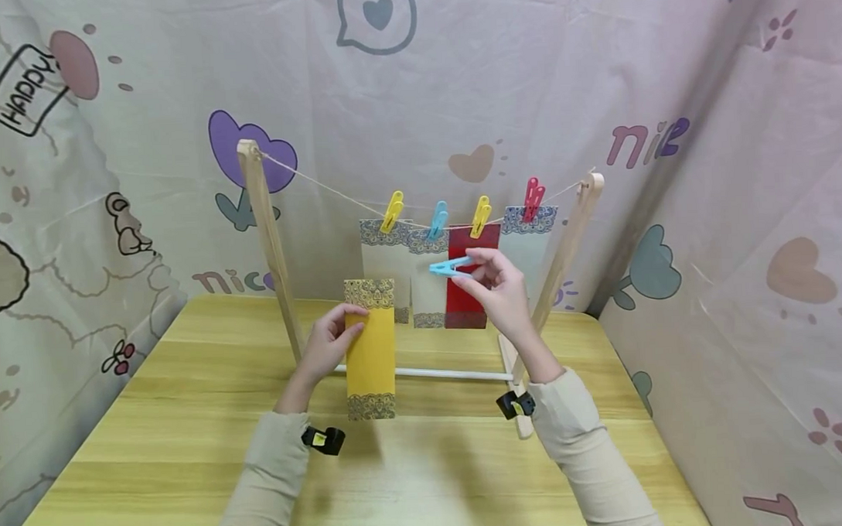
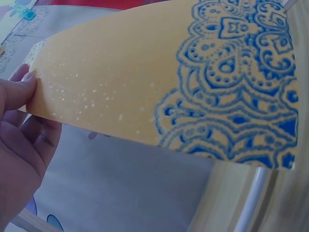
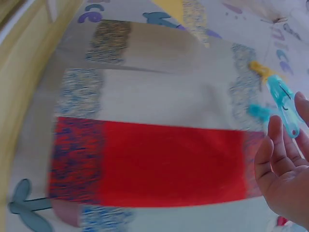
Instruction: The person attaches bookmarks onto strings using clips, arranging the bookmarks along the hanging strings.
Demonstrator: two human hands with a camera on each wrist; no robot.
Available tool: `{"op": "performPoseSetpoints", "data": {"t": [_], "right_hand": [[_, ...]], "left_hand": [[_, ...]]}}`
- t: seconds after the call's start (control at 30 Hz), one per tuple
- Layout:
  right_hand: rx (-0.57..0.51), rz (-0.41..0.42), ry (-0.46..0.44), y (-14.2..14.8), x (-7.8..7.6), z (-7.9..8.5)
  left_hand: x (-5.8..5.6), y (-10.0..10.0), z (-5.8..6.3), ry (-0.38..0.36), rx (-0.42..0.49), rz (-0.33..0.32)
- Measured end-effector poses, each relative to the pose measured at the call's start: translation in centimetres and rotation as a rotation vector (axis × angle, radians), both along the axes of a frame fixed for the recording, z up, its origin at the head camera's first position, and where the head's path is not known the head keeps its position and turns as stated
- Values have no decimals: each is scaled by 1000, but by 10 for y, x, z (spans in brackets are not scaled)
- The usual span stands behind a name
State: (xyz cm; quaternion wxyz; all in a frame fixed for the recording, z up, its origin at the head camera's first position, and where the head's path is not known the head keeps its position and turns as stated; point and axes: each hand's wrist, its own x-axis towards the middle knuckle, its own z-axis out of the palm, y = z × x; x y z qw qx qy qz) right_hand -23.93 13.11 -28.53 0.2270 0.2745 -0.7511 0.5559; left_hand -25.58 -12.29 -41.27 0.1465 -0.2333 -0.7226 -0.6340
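Note:
In the head view my left hand [image 1: 332,342] pinches the left edge of a yellow paper card [image 1: 371,350] with patterned bands at both ends. The card hangs upright in front of the line, apart from it. In the left wrist view the same card [image 2: 111,77] fills much of the picture, its blue pattern nearest the camera. My right hand [image 1: 497,283] pinches a light blue clothespin [image 1: 450,267] between thumb and fingers, in front of a hanging red card [image 1: 466,292]. In the right wrist view this clothespin [image 3: 284,104] points away from the hand.
A string [image 1: 321,184] runs between two wooden posts [image 1: 267,230]. Yellow [image 1: 392,211], blue [image 1: 436,221] and red clothespins [image 1: 532,200] hold several patterned cards on it. A white rod [image 1: 453,373] joins the posts low above the wooden table [image 1: 155,427]. Printed cloth hangs behind.

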Motion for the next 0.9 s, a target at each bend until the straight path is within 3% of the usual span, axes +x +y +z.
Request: {"op": "performPoseSetpoints", "data": {"t": [0.2, 0.53, 0.9], "right_hand": [[2, 46, 51, -12, -5, 23], [-92, 205, 20, -30, -34, 32], [-120, 228, -83, -46, -42, 54]], "left_hand": [[1, -5, 13, -3, 42, -6], [8, -11, 46, 34, 62, 27], [2, -21, 58, 67, 32, 55]]}}
